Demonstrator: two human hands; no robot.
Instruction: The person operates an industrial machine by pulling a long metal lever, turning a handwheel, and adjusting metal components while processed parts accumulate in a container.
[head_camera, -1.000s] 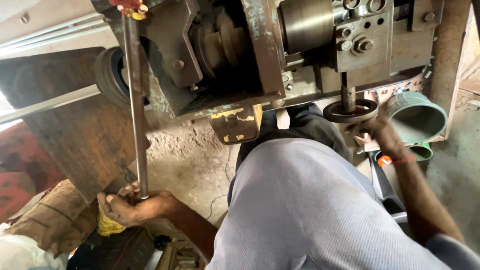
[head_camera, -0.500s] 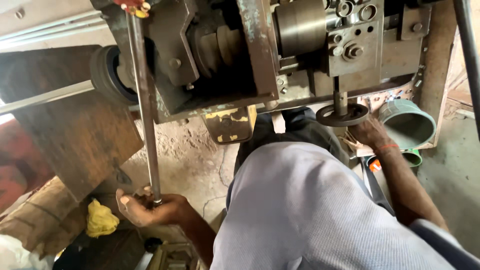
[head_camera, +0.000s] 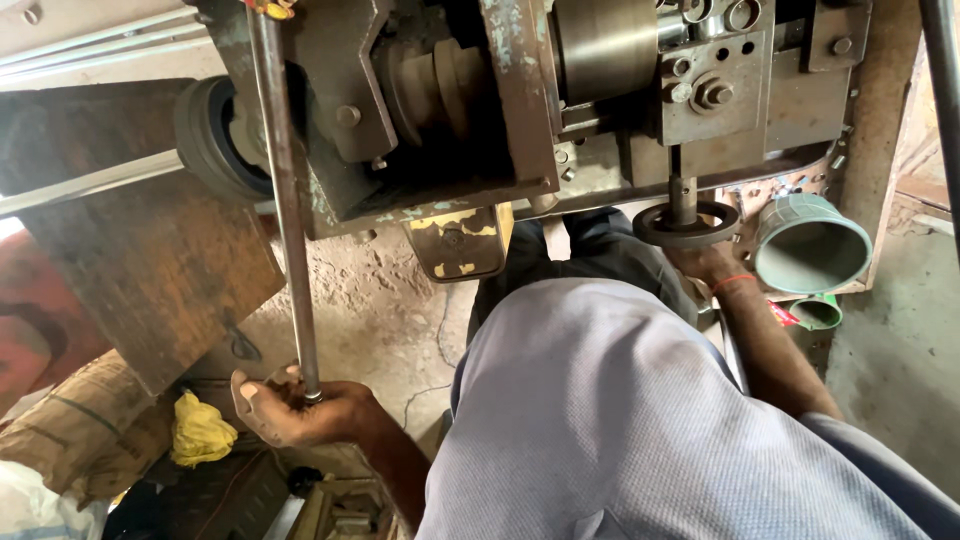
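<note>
Gripping the bottom end of the long steel lever rod (head_camera: 285, 200), our left hand (head_camera: 295, 410) has its fingers wrapped shut around the bar at about 8 o'clock in the view. The rod runs nearly upright from that hand to the top of the old machine (head_camera: 520, 110) at 11 o'clock. Our right hand (head_camera: 712, 262) sits at 3 o'clock, fingers curled up against the underside of the small dark handwheel (head_camera: 686, 224); whether they fully close on its rim we cannot tell, since the wheel hides the fingertips.

Compared with a second ago, our left hand has come a little toward the middle and the rod stands more nearly straight, while the yellow rag (head_camera: 200, 430) that lay right against the hand now rests apart, at 8 o'clock beside it. Our right hand has stayed on the handwheel. We judge that the lever has been swung through part of its throw with the wheel held steady.

A grey-green bucket (head_camera: 810, 245) lies on its side just right of the handwheel, and a brown sack (head_camera: 70, 430) sits at 8 o'clock.
</note>
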